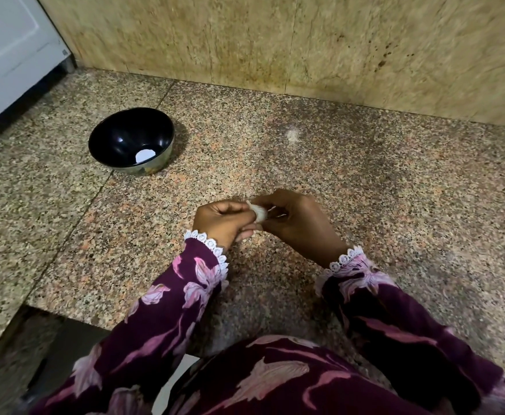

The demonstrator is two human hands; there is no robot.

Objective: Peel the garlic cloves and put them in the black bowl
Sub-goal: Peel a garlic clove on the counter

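While both hands work just above the speckled surface (365, 181), the garlic clove (258, 211) sits pinched between them, white and papery. The left hand (223, 218) curls its fingers round the clove's near side to steady it; the right hand (294, 220) closes thumb and fingertips on its far side, seemingly picking at the skin. Peeling looks to be the step in hand. To do it well, the left should hold firm without crushing, while the right lifts a loose edge of skin and strips it lengthwise. Well apart, up and to the left, the black bowl (104, 139) waits with one pale piece (145, 155) already inside, probably a peeled clove.
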